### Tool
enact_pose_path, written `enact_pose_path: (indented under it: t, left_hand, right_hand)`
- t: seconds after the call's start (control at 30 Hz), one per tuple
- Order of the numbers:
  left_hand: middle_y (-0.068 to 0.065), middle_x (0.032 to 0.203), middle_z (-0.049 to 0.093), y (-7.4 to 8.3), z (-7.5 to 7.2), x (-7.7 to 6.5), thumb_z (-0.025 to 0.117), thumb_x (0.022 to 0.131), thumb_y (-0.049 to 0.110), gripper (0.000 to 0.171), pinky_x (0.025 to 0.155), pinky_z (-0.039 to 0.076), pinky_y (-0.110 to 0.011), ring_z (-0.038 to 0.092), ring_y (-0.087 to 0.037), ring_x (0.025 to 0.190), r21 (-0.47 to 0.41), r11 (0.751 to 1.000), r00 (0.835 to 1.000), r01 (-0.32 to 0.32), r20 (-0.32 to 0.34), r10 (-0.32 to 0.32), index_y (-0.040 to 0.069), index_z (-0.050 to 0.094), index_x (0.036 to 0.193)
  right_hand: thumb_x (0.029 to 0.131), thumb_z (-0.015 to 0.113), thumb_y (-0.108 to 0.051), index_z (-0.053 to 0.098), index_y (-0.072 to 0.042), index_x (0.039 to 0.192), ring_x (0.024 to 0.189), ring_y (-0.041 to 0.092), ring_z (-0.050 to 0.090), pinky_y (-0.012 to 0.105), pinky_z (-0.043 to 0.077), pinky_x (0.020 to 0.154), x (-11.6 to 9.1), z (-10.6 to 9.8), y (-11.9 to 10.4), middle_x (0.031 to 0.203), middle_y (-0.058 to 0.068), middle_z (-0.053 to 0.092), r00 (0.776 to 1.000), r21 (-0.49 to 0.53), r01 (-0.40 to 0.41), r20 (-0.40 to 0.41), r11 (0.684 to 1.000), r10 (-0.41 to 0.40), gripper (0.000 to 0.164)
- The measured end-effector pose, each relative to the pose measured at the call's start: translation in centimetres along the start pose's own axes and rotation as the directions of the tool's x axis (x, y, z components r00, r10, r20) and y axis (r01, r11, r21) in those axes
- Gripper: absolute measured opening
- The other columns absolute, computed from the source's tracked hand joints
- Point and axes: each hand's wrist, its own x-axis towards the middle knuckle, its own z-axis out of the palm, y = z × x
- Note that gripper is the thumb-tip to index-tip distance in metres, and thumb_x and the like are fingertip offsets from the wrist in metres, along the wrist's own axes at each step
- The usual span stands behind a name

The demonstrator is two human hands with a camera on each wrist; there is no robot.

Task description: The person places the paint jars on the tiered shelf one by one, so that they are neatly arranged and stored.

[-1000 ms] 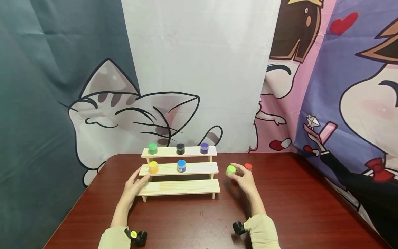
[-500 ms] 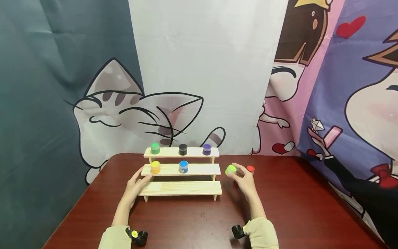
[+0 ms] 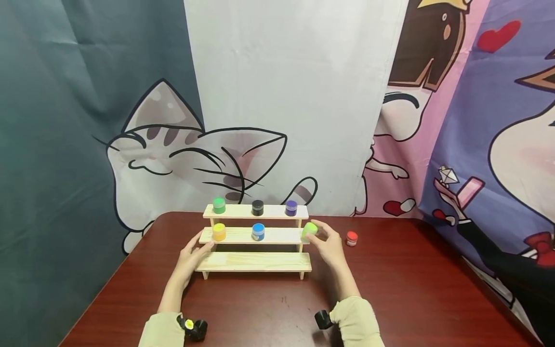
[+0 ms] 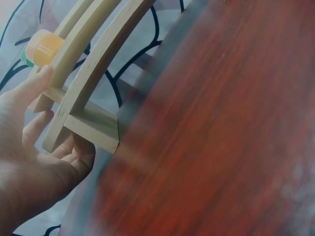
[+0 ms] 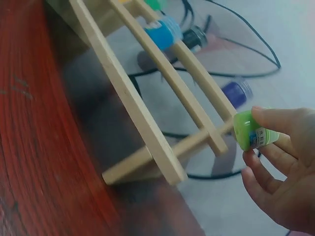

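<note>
A three-step wooden display rack (image 3: 256, 260) stands on the table. My left hand (image 3: 187, 262) grips its left end, the thumb by the middle step's edge near a yellow-lidded paint jar (image 3: 218, 232) and the fingers curled at the side, as the left wrist view shows. My right hand (image 3: 330, 246) pinches a light green paint jar (image 5: 251, 132) between thumb and fingers, at the right end of the middle step; whether the jar touches the wood I cannot tell. A blue paint jar (image 3: 257, 232) sits mid-step. Green (image 3: 218, 206), black (image 3: 257, 207) and purple (image 3: 291, 208) jars line the top step.
A red-lidded jar (image 3: 351, 238) stands on the table (image 3: 412, 279) to the right of my right hand. The lowest step of the rack bears no jars. A printed cartoon curtain (image 3: 286, 86) hangs behind the table.
My right hand has carried the light green jar left, from beside the rack to the middle step's right end. The red jar now shows fully. My left hand stays on the rack.
</note>
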Motion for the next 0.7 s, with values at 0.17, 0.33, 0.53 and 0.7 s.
enact_pose_path:
  t: [0.17, 0.33, 0.53, 0.7]
  left_hand:
    - [-0.020, 0.162, 0.018, -0.1, 0.1, 0.1, 0.063, 0.093, 0.042, 0.077, 0.111, 0.032, -0.051, 0.032, -0.037, 0.141, 0.001, 1.000, 1.000, 0.000, -0.004, 0.000, 0.026, 0.023, 0.156]
    - [-0.019, 0.162, 0.017, 0.0, 0.2, 0.1, 0.063, 0.094, 0.040, 0.076, 0.113, 0.030, -0.053, 0.029, -0.039, 0.143, -0.009, 1.000, 1.000, -0.009, 0.004, 0.009, 0.025, 0.022, 0.157]
    - [-0.018, 0.163, 0.014, 0.1, 0.2, 0.2, 0.063, 0.094, 0.038, 0.077, 0.116, 0.025, -0.056, 0.018, -0.041, 0.148, -0.019, 1.000, 1.000, -0.017, 0.011, 0.017, 0.023, 0.022, 0.157]
    - [-0.018, 0.163, 0.015, 0.0, 0.1, -0.1, 0.063, 0.093, 0.040, 0.077, 0.115, 0.027, -0.056, 0.019, -0.041, 0.148, -0.019, 1.000, 1.000, -0.003, 0.002, 0.003, 0.024, 0.023, 0.157]
  right_hand:
    - [0.082, 0.076, -0.007, 0.066, -0.006, 0.123, 0.086, 0.018, 0.066, 0.023, 0.049, 0.074, 0.2, 1.4, -0.8, 0.101, 0.020, 0.073, 0.996, -0.038, 0.059, 0.064, 0.998, -0.057, 0.042]
    - [0.081, 0.077, -0.009, 0.067, -0.008, 0.122, 0.095, 0.029, 0.067, 0.039, 0.052, 0.084, 0.4, 2.1, -1.3, 0.103, 0.017, 0.074, 0.993, -0.080, 0.091, 0.077, 0.993, -0.085, 0.042]
    - [0.083, 0.077, -0.013, 0.065, -0.009, 0.125, 0.097, 0.032, 0.070, 0.043, 0.055, 0.082, 0.7, 2.8, -0.9, 0.110, 0.019, 0.071, 0.991, -0.117, 0.089, 0.109, 0.989, -0.077, 0.044]
    - [0.083, 0.076, -0.012, 0.062, -0.008, 0.127, 0.091, 0.027, 0.067, 0.035, 0.052, 0.078, 0.9, 3.4, -0.4, 0.107, 0.019, 0.072, 0.990, -0.119, 0.088, 0.120, 0.989, -0.074, 0.046]
